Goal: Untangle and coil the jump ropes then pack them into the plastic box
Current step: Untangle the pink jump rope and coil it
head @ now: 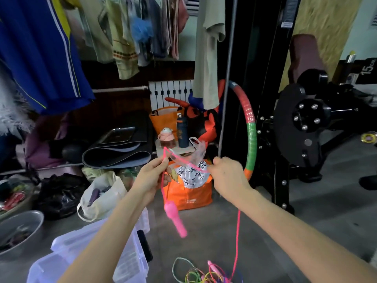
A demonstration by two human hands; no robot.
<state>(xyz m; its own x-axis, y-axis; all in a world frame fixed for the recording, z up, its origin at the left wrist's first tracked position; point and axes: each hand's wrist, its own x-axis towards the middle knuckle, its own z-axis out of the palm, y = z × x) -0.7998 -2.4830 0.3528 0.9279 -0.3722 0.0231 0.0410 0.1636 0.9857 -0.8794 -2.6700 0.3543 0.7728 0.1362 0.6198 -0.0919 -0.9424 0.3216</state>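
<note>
A pink jump rope (184, 161) is stretched between my two raised hands. My left hand (153, 176) pinches a small loop of it that sticks up above the fingers. One pink handle (175, 218) dangles below that hand. My right hand (226, 170) is closed on the rope, which drops from it in a long strand (237, 237) to a tangle of coloured ropes (204, 274) on the floor at the bottom edge. The clear plastic box (89, 256) sits at the lower left, partly under my left forearm.
An orange bag (189, 196) stuffed with a printed plastic bag stands just beyond my hands. A striped hoop (250, 127) leans on a black exercise machine (302, 123) to the right. Bags, a metal bowl (19, 229) and rolled mats crowd the left; clothes hang overhead.
</note>
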